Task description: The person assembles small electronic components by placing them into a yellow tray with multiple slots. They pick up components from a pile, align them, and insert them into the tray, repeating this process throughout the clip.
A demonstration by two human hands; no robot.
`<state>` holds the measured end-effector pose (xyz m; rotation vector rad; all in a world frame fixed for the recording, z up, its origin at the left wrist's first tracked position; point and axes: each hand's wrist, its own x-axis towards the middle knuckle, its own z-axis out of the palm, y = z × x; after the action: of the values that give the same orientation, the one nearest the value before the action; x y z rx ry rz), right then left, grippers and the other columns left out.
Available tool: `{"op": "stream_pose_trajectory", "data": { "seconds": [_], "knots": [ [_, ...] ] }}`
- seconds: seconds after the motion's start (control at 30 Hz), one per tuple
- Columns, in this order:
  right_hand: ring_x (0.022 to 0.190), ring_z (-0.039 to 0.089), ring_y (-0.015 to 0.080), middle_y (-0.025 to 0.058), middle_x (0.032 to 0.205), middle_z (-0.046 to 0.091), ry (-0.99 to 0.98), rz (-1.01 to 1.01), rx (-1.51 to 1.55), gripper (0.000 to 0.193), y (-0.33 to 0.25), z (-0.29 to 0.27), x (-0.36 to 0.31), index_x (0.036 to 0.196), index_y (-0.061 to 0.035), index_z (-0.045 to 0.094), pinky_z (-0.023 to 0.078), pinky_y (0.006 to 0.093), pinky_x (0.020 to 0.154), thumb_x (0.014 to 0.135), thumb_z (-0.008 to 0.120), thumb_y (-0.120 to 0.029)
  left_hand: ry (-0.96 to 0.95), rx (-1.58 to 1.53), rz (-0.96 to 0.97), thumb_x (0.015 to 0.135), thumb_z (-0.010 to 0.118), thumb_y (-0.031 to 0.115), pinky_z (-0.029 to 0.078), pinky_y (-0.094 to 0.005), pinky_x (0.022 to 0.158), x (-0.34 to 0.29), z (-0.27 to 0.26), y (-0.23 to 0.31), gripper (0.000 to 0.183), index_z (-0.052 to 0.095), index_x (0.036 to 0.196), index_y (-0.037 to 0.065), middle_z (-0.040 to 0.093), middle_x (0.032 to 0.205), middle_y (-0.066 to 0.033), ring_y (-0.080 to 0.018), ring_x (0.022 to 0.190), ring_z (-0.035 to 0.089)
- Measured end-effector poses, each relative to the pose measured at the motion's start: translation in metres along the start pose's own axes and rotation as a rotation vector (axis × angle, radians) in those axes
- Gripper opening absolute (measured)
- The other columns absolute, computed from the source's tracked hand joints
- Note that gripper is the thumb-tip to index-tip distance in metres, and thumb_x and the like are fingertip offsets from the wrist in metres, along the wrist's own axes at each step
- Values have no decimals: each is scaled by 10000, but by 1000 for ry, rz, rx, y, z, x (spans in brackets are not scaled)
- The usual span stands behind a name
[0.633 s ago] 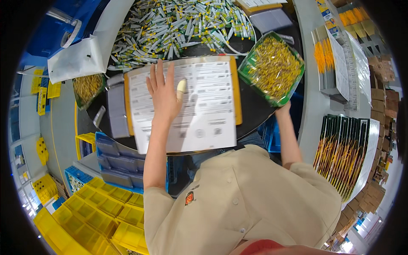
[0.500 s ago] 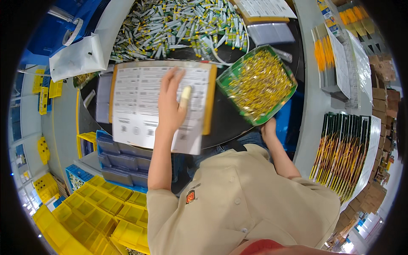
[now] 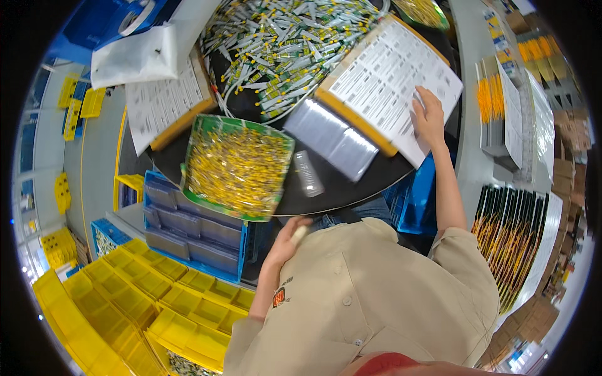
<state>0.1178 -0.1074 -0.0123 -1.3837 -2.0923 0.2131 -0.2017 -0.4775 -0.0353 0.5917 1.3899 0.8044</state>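
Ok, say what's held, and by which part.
Nothing visibly held: the right hand lies on the printed sheet near its edge; the left hand looks empty.

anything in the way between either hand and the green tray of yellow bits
Nothing visible stands between the left hand and the near corner of the green tray. Between the right hand and the tray lie the printed sheets under its fingers, a flat plastic stack and a small clear plastic piece.

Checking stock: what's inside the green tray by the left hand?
The tray holds many small yellow pieces, too blurred to identify. They cover its bottom, so anything underneath can't be seen.
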Motion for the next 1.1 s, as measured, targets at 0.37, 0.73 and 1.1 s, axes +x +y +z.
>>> {"op": "stream_pose_trajectory", "data": {
  "seconds": [0.37,0.73,1.1],
  "knots": [
    [1450,304,391,160,1557,378,-306,-264,-134,479,-85,41,-15,1416,-317,568,152,586,1190,949,590,-424,1082,-596,219,1045,465,490,530,-372,920,72,-200,-17,580,522,1306,-25,636,1219,-107,-256,1060,640],
    [1476,226,417,177,1569,344,-277,-8,-326,561,-155,72,-26,1466,-311,507,79,728,1136,950,569,-521,412,101,-68,1022,532,395,587,-316,577,-13,-174,39,474,669,915,-46,728,771,-140,-217,676,736],
    [747,706,320,203,750,679,-726,142,405,401,-269,-7,44,849,43,635,529,467,692,921,528,-337,67,599,881,835,623,55,474,-424,1003,-11,-28,132,372,682,1197,-8,667,1213,-202,-365,1130,632]
  ]
}}
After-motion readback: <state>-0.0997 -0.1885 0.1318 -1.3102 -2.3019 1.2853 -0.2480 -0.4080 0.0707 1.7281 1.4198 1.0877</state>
